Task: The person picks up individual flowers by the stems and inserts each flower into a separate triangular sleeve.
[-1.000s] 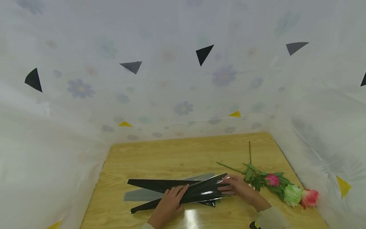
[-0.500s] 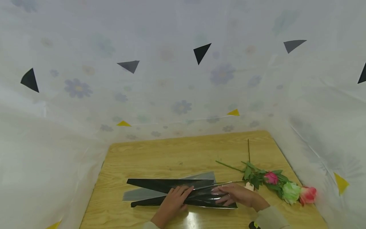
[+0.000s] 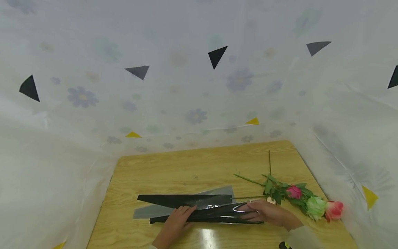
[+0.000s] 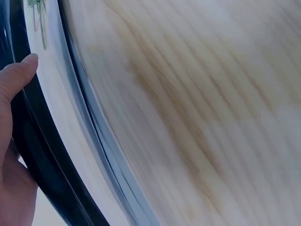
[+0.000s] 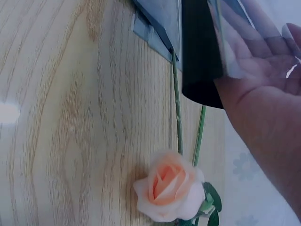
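Curtain [image 3: 164, 110]: head view; pale and floral, at 12 o'clock beyond the table [image 3: 174, 173], with black, grey and yellow triangles [image 3: 216, 56] on it.
Wrapper [image 3: 214, 215]: black with clear film, lying crosswise near the table's 6 o'clock edge; the directions below are taken from it.
Second wrapper [image 3: 174, 200]: black, at 10 o'clock, partly covered by the wrapper.
Grey film [image 3: 147, 212]: pokes out at 9 o'clock and again at 12.
Roses: pink rose [image 3: 293, 192] between 2 and 3 o'clock, then green rose [image 3: 315, 208] and red rose [image 3: 334, 210] at 3, leaves bunched among them.
Peach rose [image 3: 271, 200]: in the way, just past the right hand and partly hidden by it.
Left hand [image 3: 176, 220]: grips the wrapper towards 9 o'clock, forearm entering from 7.
Right hand [image 3: 268, 212]: at 3 o'clock, fingers fairly straight and seen through the clear film, forearm entering from 4.
Left wrist view: wrapper held at 9 o'clock, a digit lying across its edge; grey film slants from 11 to 6; bare wood at 3.
Right wrist view: peach rose at 6 o'clock, its stem [image 5: 177, 103] running towards 12; the wrapper's dark rim at 12 to 1; palm at 2, fingers extended behind clear film.
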Action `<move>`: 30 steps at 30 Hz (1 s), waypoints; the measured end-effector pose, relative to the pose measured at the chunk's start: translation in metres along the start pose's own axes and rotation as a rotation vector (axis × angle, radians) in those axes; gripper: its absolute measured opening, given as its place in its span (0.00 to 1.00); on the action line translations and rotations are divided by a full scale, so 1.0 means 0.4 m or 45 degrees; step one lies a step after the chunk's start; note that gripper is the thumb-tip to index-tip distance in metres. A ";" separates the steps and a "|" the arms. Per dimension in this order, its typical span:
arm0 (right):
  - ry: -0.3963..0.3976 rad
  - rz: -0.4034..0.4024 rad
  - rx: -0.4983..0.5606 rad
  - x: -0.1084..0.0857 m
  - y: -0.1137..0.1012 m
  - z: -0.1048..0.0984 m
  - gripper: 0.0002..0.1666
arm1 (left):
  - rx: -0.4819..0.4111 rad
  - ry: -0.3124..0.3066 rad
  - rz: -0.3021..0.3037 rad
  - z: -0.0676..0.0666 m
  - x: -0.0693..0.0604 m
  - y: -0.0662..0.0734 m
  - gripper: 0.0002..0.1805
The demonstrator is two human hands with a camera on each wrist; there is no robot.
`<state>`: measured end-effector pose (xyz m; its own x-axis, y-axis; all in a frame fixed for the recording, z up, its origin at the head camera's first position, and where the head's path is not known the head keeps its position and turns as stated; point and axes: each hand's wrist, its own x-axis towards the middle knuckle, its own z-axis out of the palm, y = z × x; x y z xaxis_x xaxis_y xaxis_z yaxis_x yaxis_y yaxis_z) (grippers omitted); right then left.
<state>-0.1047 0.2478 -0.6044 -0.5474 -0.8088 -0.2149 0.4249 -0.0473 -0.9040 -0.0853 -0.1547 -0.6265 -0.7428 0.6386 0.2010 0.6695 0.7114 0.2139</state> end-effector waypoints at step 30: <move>-0.123 -0.011 0.160 -0.063 -0.011 0.008 0.30 | 0.094 -0.132 0.011 -0.032 -0.026 -0.015 0.34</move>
<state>-0.0903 0.2667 -0.5939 -0.4819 -0.8605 -0.1653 0.5107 -0.1225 -0.8510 -0.0816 -0.1694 -0.6176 -0.7361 0.6691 0.1020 0.6765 0.7228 0.1412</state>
